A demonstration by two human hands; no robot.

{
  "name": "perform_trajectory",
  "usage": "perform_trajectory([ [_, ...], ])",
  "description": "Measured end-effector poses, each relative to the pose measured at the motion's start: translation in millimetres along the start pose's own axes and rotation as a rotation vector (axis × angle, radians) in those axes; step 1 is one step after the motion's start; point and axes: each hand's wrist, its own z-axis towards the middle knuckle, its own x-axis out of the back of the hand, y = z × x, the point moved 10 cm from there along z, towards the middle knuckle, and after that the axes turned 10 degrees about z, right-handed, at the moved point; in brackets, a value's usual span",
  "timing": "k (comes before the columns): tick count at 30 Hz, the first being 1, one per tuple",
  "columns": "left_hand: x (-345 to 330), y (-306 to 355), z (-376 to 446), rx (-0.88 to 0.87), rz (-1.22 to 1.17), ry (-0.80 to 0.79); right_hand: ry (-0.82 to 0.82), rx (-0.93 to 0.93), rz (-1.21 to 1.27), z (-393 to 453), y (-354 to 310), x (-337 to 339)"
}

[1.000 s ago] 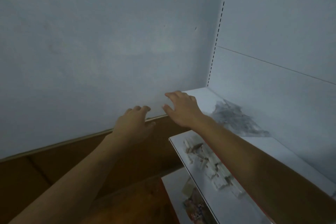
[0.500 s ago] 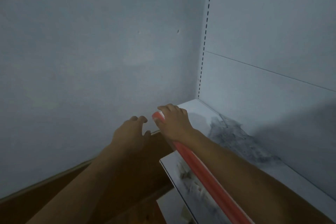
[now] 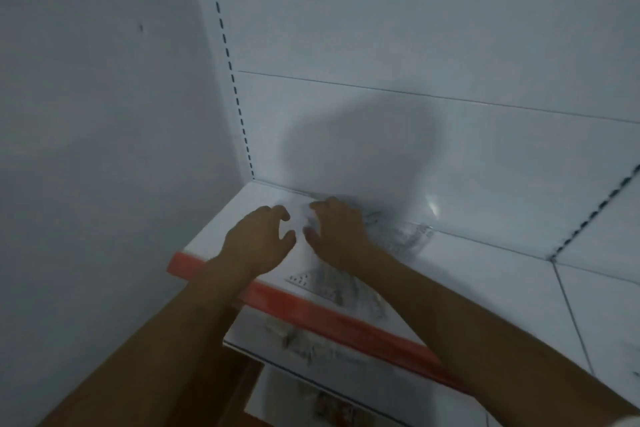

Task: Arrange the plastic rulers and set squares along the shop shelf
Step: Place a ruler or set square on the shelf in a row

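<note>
L hand (image 3: 258, 243) + R hand (image 3: 337, 230) | on clear rulers (image 3: 398, 236) (blurred) | shelf (image 3: 485, 295)

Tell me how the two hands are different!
The left hand is over a bare part of the shelf, near the corner; the right hand lies on the pile of clear rulers. The left hand's fingers curl and hold nothing plain to see; the right hand's spread more over the plastic. Both reach over the shelf's red edge, side by side.
</note>
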Motion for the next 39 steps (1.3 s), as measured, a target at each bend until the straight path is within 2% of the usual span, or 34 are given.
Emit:
perform_trajectory([
  [4,-45,35,5,-0.158,-0.019,-0.114,0.075,-0.254,-0.064,-35,61,12],
  [7,-87,45,-6,-0.162,0.062,-0.285,0.102,-0.365,-0.106,-62,90,16],
  [9,-101,45,-9,-0.172,0.143,-0.319,0.106,-0.404,-0.106,-73,101,16],
  [12,-103,43,-4,-0.165,0.101,-0.279,0.104,-0.389,-0.116,-80,105,12],
  [17,-108,43,-2,-0.146,-0.098,-0.303,0.204,-0.34,-0.04,-81,107,18],
  [24,-100,39,1,-0.013,-0.353,-0.298,0.282,-0.267,0.079,-81,117,39],
  [29,-90,35,9,0.099,-0.462,-0.294,0.31,-0.287,0.086,-83,139,61],
  [35,-65,38,13,0.131,-0.495,-0.112,0.344,-0.354,0.092,-89,159,74],
  [39,-51,44,14,0.132,-0.626,-0.035,0.42,-0.382,0.062,-92,162,90],
])
